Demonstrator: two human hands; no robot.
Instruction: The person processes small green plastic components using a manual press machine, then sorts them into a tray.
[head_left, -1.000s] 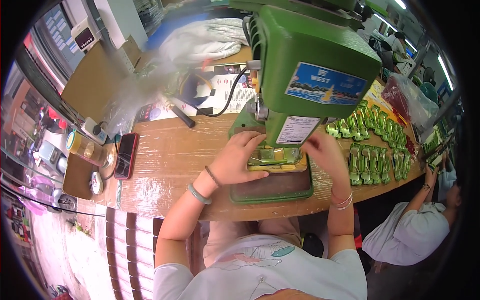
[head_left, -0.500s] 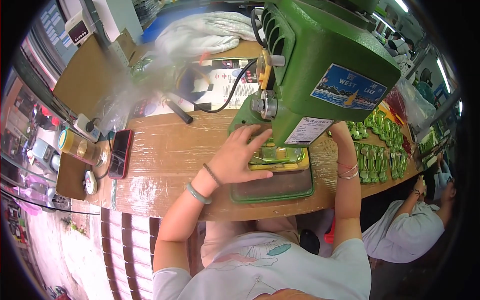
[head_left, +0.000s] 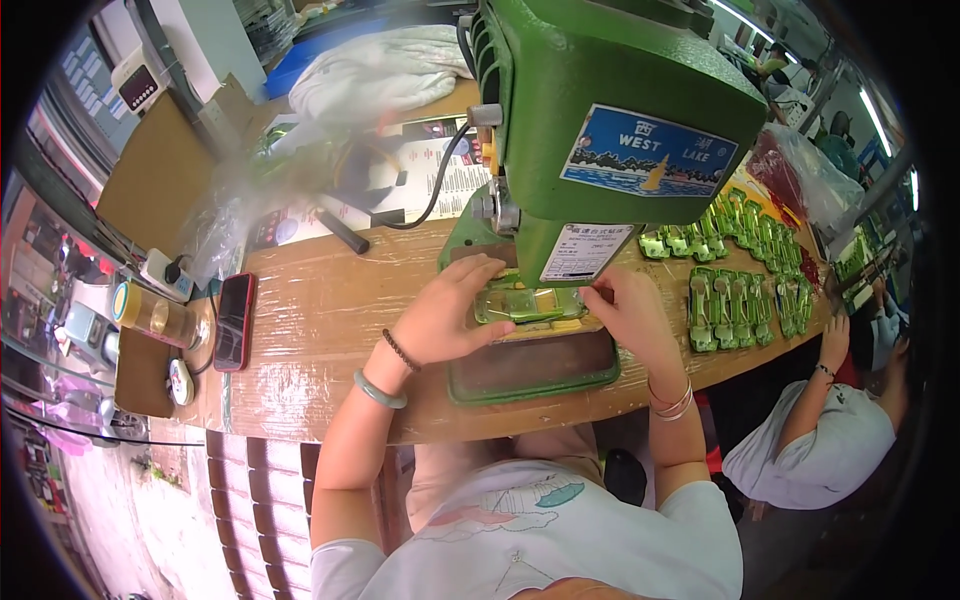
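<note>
Beneath the head of a green bench drill press (head_left: 610,110), a clear green plastic part (head_left: 530,304) sits in a yellow fixture (head_left: 562,327). My left hand (head_left: 445,312) is curved round the part's left end, thumb along the front edge and fingers behind. At the right end, my right hand (head_left: 632,310) pinches the part's edge between thumb and fingers. The fixture rests on the press's green-rimmed base (head_left: 535,375). The press head hides the drill bit and the far side of the fixture.
Rows of similar green plastic parts (head_left: 730,308) lie on the right of the table. A red-edged phone (head_left: 235,320), a lidded jar (head_left: 155,312) and a black-handled tool (head_left: 343,232) are on the left. Another person (head_left: 815,440) sits at the right.
My right hand has come down from beside the press head to the part's right end. The left hand's fingers have drawn closer round the part. The view has shifted slightly.
</note>
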